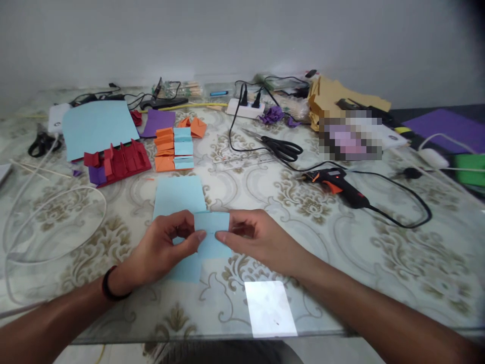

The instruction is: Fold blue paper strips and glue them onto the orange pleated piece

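Observation:
A small light-blue piece of paper (pixel 212 242) with a crease across its upper part is held up between both hands. My left hand (pixel 166 247) pinches its left edge, thumb in front and fingers behind. On the opposite edge, my right hand (pixel 261 237) grips it the same way. Behind and below lies a longer light-blue paper strip (pixel 180 192) on the table, partly hidden by my left hand. Farther back sit folded orange paper pieces (pixel 164 146) beside folded light-blue pieces (pixel 183 148). Left of these is a row of folded red paper pieces (pixel 125 159).
A hot glue gun (pixel 341 187) with a black cord and black-handled scissors (pixel 280 146) lie right of centre. A white power strip (pixel 245 108) stands at the back. A large light-blue sheet (pixel 100 126) and a white cable (pixel 102 222) occupy the left. A white square (pixel 271 308) lies near the front edge.

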Tool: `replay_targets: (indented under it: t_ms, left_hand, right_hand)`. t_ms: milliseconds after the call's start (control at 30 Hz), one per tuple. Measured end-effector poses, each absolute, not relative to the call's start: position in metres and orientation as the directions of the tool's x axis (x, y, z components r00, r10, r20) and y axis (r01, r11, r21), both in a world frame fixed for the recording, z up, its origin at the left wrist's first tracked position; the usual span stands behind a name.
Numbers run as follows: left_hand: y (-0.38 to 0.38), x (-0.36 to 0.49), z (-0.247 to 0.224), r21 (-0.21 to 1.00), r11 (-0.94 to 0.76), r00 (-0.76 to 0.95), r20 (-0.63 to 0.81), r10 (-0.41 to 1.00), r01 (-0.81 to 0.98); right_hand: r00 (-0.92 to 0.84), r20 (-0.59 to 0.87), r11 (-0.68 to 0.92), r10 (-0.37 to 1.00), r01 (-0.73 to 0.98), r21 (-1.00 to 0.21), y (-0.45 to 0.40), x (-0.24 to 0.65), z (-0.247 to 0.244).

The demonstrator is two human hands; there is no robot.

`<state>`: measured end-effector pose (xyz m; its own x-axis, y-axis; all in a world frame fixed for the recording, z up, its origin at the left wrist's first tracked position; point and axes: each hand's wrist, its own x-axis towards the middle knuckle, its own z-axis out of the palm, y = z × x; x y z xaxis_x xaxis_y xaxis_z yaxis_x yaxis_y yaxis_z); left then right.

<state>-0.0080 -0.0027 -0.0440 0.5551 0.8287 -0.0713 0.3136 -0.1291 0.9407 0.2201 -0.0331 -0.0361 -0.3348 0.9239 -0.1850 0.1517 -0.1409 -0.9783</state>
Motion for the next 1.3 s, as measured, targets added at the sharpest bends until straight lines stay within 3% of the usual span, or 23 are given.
replay_targets:
  t_ms: [167,633,900,1033,1167,1300]
  left_hand:
    - [-0.002,-0.009,-0.044,0.935,-0.094,0.597,-0.139,0.79,0.343]
    - [-0.005,-0.008,-0.044,0.958,0.01,0.641,-0.198,0.742,0.285]
    - [0.0,-0.008,-0.043,0.957,0.044,0.615,-0.219,0.758,0.286]
    - [-0.002,-0.011,-0.04,0.953,0.097,0.607,-0.259,0.752,0.286]
    - [-0.004,-0.012,-0.032,0.984,0.051,0.758,-0.166,0.631,0.173]
    - [-0.007,-0.004,-0.025,0.993,-0.116,0.92,0.023,0.392,0.025]
  right_hand:
    - [-0.365,-0.262,-0.267,0.893,0.037,-0.963,-0.034,0.217,-0.038]
    - [-0.42,-0.295,-0.316,0.858,0.022,-0.949,-0.038,0.214,-0.038]
    - [-0.395,-0.266,-0.296,0.879,-0.015,-0.955,-0.037,0.218,-0.04]
    - [-0.403,-0.171,-0.212,0.899,-0.058,-0.976,-0.037,0.22,-0.04]
    - [-0.435,-0.016,-0.078,0.9,-0.127,-0.989,-0.035,0.221,-0.035]
    - [-0.526,-0.024,-0.096,0.85,-0.11,-0.989,-0.038,0.215,-0.035]
